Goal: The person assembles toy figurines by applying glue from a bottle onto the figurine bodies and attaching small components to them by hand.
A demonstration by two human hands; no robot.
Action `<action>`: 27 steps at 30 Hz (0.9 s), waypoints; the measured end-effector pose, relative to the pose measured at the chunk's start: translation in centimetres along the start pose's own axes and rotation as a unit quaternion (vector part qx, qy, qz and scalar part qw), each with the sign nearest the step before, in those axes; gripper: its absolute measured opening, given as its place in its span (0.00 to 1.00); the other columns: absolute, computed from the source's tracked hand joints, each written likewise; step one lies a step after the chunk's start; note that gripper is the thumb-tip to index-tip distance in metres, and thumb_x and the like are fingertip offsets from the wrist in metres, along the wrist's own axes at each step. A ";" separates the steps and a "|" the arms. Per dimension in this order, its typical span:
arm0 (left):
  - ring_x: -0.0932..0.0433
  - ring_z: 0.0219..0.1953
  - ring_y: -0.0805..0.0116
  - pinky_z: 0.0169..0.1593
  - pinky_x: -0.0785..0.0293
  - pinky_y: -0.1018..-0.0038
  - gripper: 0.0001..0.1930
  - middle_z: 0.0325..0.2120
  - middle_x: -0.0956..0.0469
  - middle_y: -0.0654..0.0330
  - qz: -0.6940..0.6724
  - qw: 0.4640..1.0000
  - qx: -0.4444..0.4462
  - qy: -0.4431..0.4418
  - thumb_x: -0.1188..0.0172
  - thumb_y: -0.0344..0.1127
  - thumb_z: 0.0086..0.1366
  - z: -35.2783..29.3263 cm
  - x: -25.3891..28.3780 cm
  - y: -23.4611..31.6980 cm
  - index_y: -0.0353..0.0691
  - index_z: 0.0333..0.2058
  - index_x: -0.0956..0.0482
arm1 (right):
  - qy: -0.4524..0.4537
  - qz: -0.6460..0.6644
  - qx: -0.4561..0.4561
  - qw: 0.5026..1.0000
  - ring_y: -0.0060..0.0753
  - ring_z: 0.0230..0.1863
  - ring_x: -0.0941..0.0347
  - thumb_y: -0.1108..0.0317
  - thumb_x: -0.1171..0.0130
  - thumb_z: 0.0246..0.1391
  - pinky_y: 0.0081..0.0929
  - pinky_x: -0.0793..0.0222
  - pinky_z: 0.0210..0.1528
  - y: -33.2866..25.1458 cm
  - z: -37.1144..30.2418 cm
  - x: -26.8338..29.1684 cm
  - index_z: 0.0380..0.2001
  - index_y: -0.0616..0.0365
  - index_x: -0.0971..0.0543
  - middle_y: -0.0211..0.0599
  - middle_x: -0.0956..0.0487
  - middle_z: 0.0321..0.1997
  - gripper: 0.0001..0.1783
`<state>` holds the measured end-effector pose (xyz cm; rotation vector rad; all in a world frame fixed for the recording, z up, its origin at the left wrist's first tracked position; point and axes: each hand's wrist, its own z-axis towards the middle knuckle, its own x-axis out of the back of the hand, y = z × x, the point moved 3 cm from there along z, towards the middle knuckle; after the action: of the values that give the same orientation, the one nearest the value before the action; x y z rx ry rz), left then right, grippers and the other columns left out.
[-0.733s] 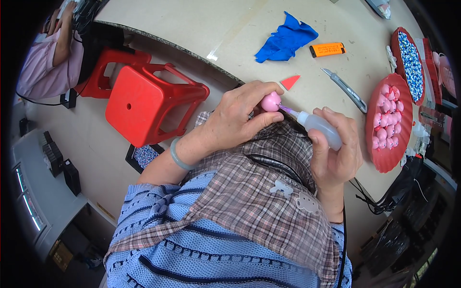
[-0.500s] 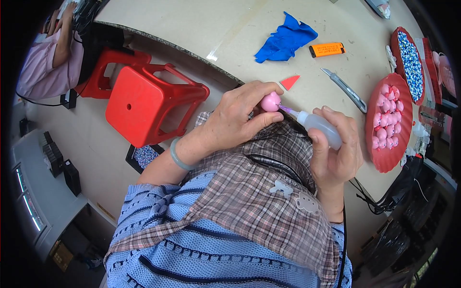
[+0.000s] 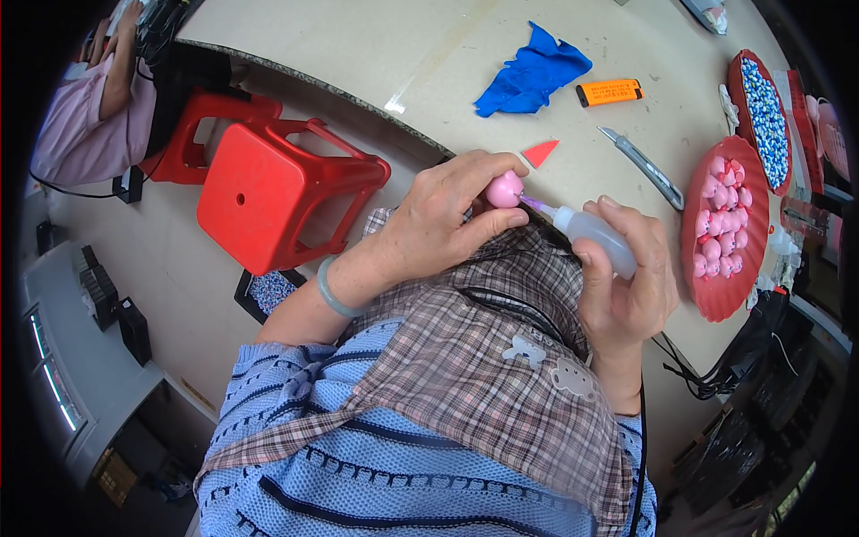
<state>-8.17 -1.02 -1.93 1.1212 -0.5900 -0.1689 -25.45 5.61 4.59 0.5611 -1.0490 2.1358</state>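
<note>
Between its thumb and fingers my left hand (image 3: 447, 210) pinches a small round pink figure head (image 3: 505, 191) with little ears. My right hand (image 3: 631, 273) is wrapped round a translucent squeeze bottle (image 3: 598, 238), tilted so its purple needle tip (image 3: 533, 203) touches or nearly touches the pink head. Just beyond my left fingers, a pointed red piece (image 3: 540, 154) lies on the table (image 3: 429, 80). A grey utility knife (image 3: 642, 167) rests farther right.
At the right, a red scalloped tray (image 3: 756, 259) holds several pink pieces; behind it another red tray (image 3: 745, 89) holds blue-and-white pieces. A blue cloth (image 3: 533, 73) and an orange box (image 3: 610, 92) lie farther back. Left are a red stool (image 3: 237, 201) and a seated person in pink (image 3: 94, 125).
</note>
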 end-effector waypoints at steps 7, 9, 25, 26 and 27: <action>0.19 0.35 0.61 0.39 0.23 0.71 0.22 0.37 0.21 0.52 0.007 1.000 -0.006 -0.005 0.30 0.36 0.56 0.0 0.0 0.0 0.36 0.48 0.25 | 0.001 0.006 0.000 1.000 0.36 0.31 0.20 0.69 0.30 0.48 0.26 0.26 0.26 0.0 0.1 0.1 0.45 0.67 0.24 0.43 0.18 0.37 0.22; 0.19 0.35 0.61 0.39 0.23 0.71 0.22 0.37 0.21 0.52 0.014 1.000 -0.012 -0.005 0.30 0.36 0.56 0.0 0.0 0.0 0.35 0.48 0.25 | -0.001 0.004 -0.001 1.000 0.36 0.31 0.21 0.69 0.31 0.49 0.26 0.26 0.26 -0.2 0.2 0.1 0.45 0.67 0.24 0.43 0.18 0.36 0.22; 0.20 0.40 0.70 0.42 0.20 0.77 0.20 0.41 0.21 0.54 -0.099 0.992 0.075 -0.030 0.32 0.30 0.58 -0.1 0.3 -0.4 0.32 0.48 0.24 | 0.111 0.361 -0.256 0.890 0.25 0.28 0.26 0.73 0.37 0.56 0.20 0.29 0.28 3.3 -0.4 0.4 0.48 0.64 0.30 0.46 0.22 0.43 0.19; 0.20 0.41 0.71 0.43 0.20 0.78 0.21 0.42 0.21 0.55 -0.132 0.986 0.095 -0.038 0.32 0.29 0.58 -0.1 0.3 -0.4 0.32 0.49 0.24 | 0.111 0.373 -0.261 0.883 0.26 0.31 0.25 0.76 0.37 0.56 0.21 0.27 0.31 3.6 0.0 0.3 0.49 0.63 0.32 0.45 0.25 0.44 0.20; 0.20 0.41 0.71 0.43 0.20 0.78 0.21 0.42 0.21 0.55 -0.132 0.986 0.094 -0.038 0.32 0.29 0.58 -0.2 0.2 -0.5 0.32 0.49 0.24 | 0.111 0.373 -0.260 0.884 0.26 0.31 0.25 0.76 0.37 0.56 0.21 0.27 0.31 4.1 0.1 0.1 0.49 0.63 0.32 0.45 0.25 0.44 0.20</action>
<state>-7.80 -1.21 -2.37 1.3798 -0.5309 -0.3925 -28.57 3.74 2.62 -0.4149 -1.8139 2.2877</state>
